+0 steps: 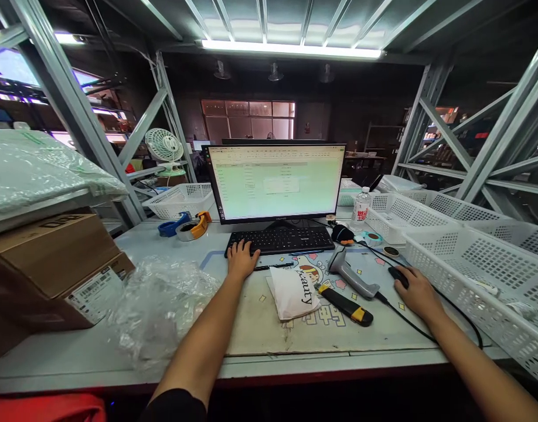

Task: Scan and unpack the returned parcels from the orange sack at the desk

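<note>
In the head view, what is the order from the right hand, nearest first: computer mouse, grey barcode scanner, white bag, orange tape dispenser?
From the right hand:
1. Computer mouse: under the hand.
2. Grey barcode scanner: left of the hand.
3. White bag: further left.
4. Orange tape dispenser: farthest left.

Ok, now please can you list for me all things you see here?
monitor: one, black, back of desk
keyboard: one, black, before monitor
mouse: one, black, right side of desk
barcode scanner: one, grey, on desk mat
utility knife: one, black and yellow, on desk mat
pouch: one, white, on desk mat
tape dispensers: two, blue and orange, left of monitor
cardboard box: one, brown, desk's left end
plastic wrap: one, clear, beside box
water bottle: one, clear, right of monitor
baskets: several, white, mostly right
left hand: one, on keyboard
right hand: one, on mouse
</note>
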A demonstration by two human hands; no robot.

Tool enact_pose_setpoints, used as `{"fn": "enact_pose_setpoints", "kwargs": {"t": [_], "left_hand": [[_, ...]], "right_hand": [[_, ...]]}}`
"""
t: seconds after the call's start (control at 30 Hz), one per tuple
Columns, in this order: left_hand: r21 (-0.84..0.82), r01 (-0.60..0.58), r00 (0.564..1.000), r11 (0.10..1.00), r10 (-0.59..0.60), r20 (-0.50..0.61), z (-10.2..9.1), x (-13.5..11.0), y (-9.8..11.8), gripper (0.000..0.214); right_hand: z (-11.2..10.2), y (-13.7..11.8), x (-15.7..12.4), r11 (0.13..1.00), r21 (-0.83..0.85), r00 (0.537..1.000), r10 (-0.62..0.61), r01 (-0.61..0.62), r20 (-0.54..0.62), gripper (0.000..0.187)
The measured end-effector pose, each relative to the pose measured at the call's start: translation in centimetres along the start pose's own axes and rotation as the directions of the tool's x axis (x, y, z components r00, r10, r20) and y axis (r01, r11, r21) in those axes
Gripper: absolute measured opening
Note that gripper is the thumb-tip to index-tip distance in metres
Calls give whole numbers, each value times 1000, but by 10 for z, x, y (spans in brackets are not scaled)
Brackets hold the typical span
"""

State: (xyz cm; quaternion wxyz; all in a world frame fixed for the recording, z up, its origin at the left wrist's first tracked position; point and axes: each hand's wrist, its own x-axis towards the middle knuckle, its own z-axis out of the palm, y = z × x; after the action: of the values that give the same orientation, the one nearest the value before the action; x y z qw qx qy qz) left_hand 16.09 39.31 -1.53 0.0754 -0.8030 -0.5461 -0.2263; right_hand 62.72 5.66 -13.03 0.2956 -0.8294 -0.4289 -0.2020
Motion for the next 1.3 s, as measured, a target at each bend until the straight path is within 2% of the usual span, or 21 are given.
{"fn": "enact_pose_setpoints", "kwargs": {"t": [0.33, 0.6, 0.8, 0.93, 1.03, 1.13, 1.2, 1.3], "left_hand": [[-4, 33, 999, 999, -34, -23, -2, -3, 2, 64], [9, 108, 993, 994, -107, -45, -9, -7, 6, 66], [24, 95, 994, 995, -94, -47, -10, -9, 8, 65], [28, 93, 995, 995, -91, -45, -12, -6, 7, 66], [37, 59, 998, 998, -59, -14, -15, 3, 1, 64], [25, 9, 1000, 1000, -8, -28, -15, 12, -11, 60], [-1, -14, 998, 1000, 14, -55, -12, 15, -20, 59], [-47, -9, 998, 999, 6, -57, -7, 14, -30, 59]], "right_hand": [[-1, 6, 1, 997, 12, 997, -81, 80, 9, 52], [-5, 3, 1, 997, 44, 998, -68, 68, -3, 53], [-2, 6, -1, 996, 67, 998, -52, 54, -22, 55], [-21, -5, 5, 991, 94, 991, -86, 96, -104, 54], [-50, -46, 24, 981, 115, 970, -134, 159, -201, 50], [-65, -124, 56, 929, 223, 949, -258, 295, -180, 45], [-55, -187, 82, 863, 331, 922, -378, 382, -79, 41], [-14, -278, 115, 810, 424, 860, -494, 404, 124, 41]]}}
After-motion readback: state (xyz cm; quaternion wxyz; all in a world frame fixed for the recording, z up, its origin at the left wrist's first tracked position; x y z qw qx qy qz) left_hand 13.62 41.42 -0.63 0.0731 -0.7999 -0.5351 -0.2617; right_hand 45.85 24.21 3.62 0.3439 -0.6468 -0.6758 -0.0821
